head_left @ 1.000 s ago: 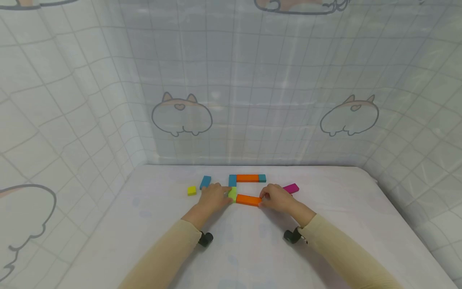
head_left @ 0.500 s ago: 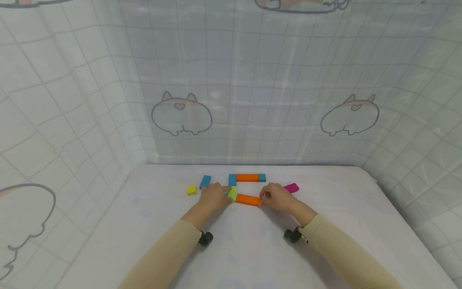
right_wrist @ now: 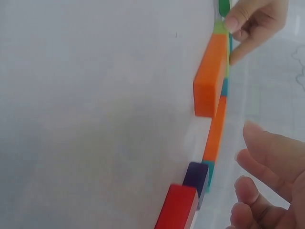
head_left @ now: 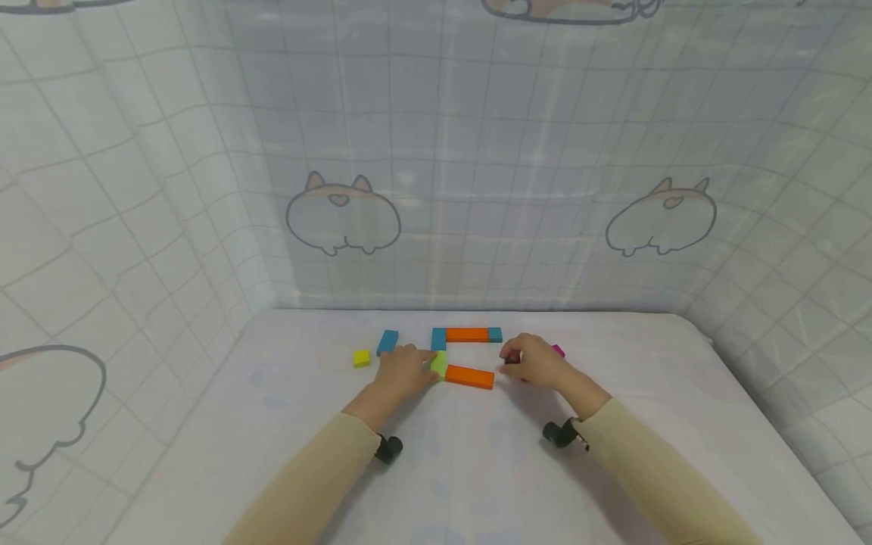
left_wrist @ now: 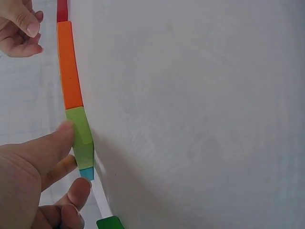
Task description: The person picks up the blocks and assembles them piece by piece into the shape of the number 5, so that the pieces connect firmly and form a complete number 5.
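Observation:
My left hand pinches a light green block between thumb and fingers. In the left wrist view, its thumb lies along that block's side. An orange block meets the green one at its near end and slants slightly toward me. The right hand hovers past the orange block's free end, fingers loosely bent and spread apart, holding nothing. Close by its fingertips lie a dark purple block and a red block. A magenta block is mostly hidden behind this hand.
Along the back, a blue block, an orange block and a small teal block form a row. Left of them lie another blue block and a yellow block. A dark green block shows in the left wrist view.
My right hand has let go of the near orange block's end and shifted a little right and away from me. The left hand stays on the light green block.

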A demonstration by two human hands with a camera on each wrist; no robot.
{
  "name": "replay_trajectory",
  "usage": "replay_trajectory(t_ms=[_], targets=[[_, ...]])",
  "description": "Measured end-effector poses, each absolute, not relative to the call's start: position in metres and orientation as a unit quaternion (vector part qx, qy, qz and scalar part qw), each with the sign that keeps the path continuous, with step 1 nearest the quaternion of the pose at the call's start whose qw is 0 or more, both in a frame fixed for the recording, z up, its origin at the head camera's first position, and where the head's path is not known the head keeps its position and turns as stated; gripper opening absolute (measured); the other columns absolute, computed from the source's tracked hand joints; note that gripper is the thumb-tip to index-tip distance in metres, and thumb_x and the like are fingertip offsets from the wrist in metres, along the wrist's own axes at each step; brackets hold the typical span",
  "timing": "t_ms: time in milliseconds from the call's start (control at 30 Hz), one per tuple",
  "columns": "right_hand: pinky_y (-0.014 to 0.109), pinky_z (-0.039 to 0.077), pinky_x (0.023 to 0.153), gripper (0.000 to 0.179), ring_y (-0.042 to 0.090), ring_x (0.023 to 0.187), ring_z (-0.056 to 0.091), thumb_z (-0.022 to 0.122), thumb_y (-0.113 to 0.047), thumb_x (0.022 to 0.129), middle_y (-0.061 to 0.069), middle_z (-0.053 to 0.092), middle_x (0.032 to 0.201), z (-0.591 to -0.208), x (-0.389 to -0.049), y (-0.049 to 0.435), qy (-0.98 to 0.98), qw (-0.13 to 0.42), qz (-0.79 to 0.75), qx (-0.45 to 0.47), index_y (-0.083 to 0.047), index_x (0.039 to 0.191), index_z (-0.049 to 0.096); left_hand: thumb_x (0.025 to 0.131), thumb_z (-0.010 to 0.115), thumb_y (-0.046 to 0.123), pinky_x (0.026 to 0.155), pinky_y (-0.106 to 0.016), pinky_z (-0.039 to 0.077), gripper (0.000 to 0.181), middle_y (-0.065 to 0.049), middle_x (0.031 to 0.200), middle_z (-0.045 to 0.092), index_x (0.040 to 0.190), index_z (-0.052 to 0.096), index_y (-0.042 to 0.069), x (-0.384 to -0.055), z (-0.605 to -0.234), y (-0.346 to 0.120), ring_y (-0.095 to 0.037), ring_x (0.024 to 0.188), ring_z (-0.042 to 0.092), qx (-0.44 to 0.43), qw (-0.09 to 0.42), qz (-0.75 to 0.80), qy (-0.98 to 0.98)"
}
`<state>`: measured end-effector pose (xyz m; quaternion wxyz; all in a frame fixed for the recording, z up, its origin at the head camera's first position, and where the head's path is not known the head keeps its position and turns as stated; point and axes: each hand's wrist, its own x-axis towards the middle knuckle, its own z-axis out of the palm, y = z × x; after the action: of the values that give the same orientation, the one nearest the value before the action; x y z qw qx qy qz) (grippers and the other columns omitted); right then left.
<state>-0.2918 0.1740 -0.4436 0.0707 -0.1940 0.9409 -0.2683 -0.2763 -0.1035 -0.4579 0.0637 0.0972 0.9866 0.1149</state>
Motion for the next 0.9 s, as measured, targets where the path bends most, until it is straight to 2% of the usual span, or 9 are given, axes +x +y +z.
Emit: replay_trajectory(t_ms=[167,500,900], targets=[[0.034,0.045,0.074,0.017,0.02,0.082,0.052,0.079,-0.018,0.088,0.001,0.061,0.088,-0.444,-0.295,0.181,0.944,0.055,-0.264,-0.191,-0.009,0.102,0.074,0.091,0.072,0.044,0.104,-0.064,0.035,0.052,-0.01,0.129,0.064,0.139,0.062,0.026,-0.277,-0.459,-0.103,-0.032,0.122,0.055,0.096,0.065,0.115,0.987],[0.036,0.048,0.077,0.024,0.023,0.085,0.052,0.077,-0.021,0.09,0.005,0.06,0.093,-0.446,-0.302,0.188,0.952,0.08,-0.266,-0.131,-0.011,0.112,0.073,0.091,0.072,0.044,0.107,-0.068,0.03,0.053,-0.012,0.134,0.062,0.14,0.061,0.027,-0.277,-0.458,-0.104,-0.034,0.126,0.053,0.086,0.075,0.12,0.986],[0.04,0.051,0.085,0.03,0.025,0.092,0.055,0.078,-0.026,0.089,0.008,0.063,0.103,-0.455,-0.312,0.189,0.956,0.101,-0.261,-0.085,-0.013,0.116,0.073,0.092,0.071,0.043,0.108,-0.068,0.028,0.053,-0.012,0.137,0.06,0.14,0.061,0.026,-0.277,-0.458,-0.103,-0.035,0.13,0.051,0.086,0.077,0.127,0.985]])
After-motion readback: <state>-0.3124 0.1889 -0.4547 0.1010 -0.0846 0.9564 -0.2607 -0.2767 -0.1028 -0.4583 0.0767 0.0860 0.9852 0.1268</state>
